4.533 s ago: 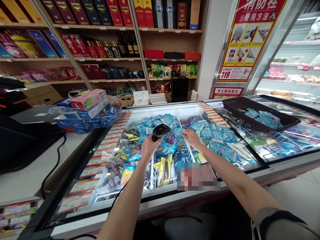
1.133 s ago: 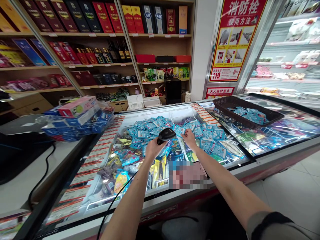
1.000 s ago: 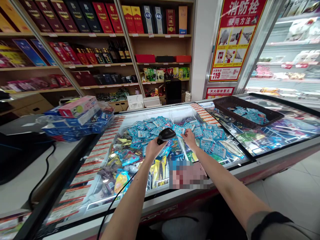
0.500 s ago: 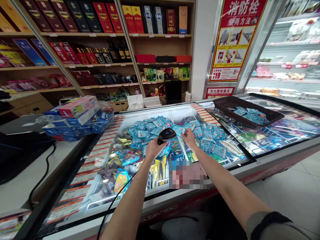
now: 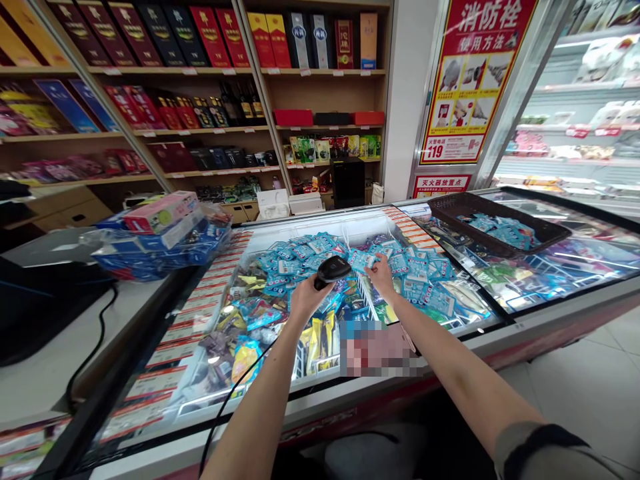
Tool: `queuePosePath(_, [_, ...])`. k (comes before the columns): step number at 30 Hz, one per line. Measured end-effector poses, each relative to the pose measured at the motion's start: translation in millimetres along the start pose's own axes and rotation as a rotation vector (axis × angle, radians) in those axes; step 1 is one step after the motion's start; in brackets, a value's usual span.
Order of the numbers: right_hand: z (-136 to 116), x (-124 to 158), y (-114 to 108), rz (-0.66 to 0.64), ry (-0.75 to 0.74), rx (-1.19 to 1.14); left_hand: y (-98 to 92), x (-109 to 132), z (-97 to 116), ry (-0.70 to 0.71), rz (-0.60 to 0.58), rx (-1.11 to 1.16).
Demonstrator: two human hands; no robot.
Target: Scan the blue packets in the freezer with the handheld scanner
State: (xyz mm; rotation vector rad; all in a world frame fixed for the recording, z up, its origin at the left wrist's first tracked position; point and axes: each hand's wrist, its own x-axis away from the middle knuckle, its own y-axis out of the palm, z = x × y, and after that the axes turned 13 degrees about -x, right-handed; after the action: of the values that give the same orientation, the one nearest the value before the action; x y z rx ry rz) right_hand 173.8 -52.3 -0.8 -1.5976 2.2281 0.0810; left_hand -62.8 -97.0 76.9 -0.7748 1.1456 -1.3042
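My left hand (image 5: pixel 306 298) is wrapped round the grip of a black barcode scanner (image 5: pixel 332 269), whose head points right over an open chest freezer (image 5: pixel 320 220). A cable (image 5: pixel 227 400) runs from the scanner down past the freezer's front edge. My right hand (image 5: pixel 381 275) pinches a small blue packet (image 5: pixel 361 259) and holds it up right in front of the scanner's head. Both hands hover above a heap of similar blue packets (image 5: pixel 295 257) and other wrapped ice creams.
A black tray (image 5: pixel 453 207) with more blue packets rests on the freezer's glass lid at the right. A bagged stack of boxes (image 5: pixel 160 233) sits on the counter (image 5: pixel 45 373) at the left. Wooden shelves of boxed goods (image 5: pixel 200 87) stand behind. A red poster (image 5: pixel 475 73) hangs at the right.
Since 4.5 s ago my right hand has lifted a blue packet from the heap to the scanner. Over the last second both hands have held nearly still; the view shifted slightly.
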Motion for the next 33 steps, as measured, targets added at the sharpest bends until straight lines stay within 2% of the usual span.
queuePosePath(3, [-1,1,-1,0.062,0.001,0.045,-5.4,4,-14,-0.032,0.004,-0.03])
queuePosePath(6, [-6,-2,-7,0.114,-0.018,0.238,-11.6,6,-34,-0.098,0.012,-0.021])
queuePosePath(10, [-15,-5,-19,0.142,0.011,0.485,-18.6,7,-62,-0.198,0.054,0.015])
queuePosePath(13, [-22,-4,-20,0.139,0.025,0.551,-21.9,8,-79,-0.242,0.078,0.011])
queuePosePath(16, [-30,2,-7,0.041,-0.033,0.578,-24.1,10,-91,-0.275,0.095,0.002])
queuePosePath(22, [-47,19,47,-0.341,-0.151,0.677,-28.3,14,-98,-0.282,0.109,0.02])
queuePosePath(25, [-50,20,68,-0.356,-0.19,0.656,-30.2,15,-100,-0.282,0.112,0.021])
queuePosePath(28, [-52,15,80,-0.341,-0.203,0.673,-30.5,15,-103,-0.293,0.105,0.032])
queuePosePath(33, [-55,4,90,-0.506,-0.362,0.735,-28.3,13,-108,-0.289,0.114,0.036])
